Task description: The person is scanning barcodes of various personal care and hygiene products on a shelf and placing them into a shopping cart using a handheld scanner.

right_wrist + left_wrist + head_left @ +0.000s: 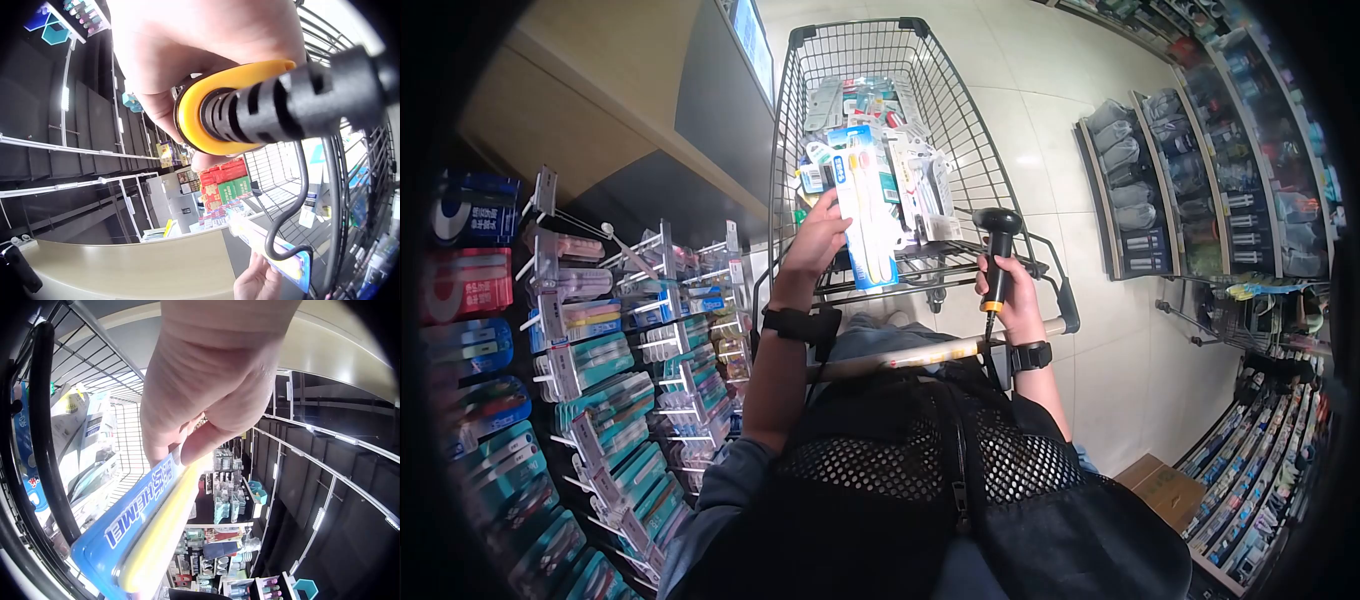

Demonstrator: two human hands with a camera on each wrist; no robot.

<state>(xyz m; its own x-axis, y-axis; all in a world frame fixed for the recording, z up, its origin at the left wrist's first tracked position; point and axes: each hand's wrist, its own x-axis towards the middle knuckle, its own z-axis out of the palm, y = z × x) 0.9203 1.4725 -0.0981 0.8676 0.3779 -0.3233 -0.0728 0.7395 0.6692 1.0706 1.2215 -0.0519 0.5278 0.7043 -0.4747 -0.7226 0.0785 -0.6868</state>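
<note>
My left hand [818, 236] pinches a blue-and-white toothbrush blister pack [866, 215] by its edge, above the near end of the shopping cart. The pack is brightly lit, and two yellowish-white toothbrushes show through its front. In the left wrist view, my thumb and fingers grip the pack [140, 528] at one edge. My right hand [1020, 300] is wrapped round the handle of a black handheld barcode scanner [1000, 245], right of the pack. An orange collar [194, 115] and a black cable sleeve [269, 106] stand at the handle's end.
The wire shopping cart [985, 150] holds a pile of packaged goods [870, 100]; its handlebar [900, 355] runs below my hands. Hooks of toothbrush packs [605, 400] stand close on my left. Shelves [1150, 180] and a cardboard box [1160, 490] are on the right.
</note>
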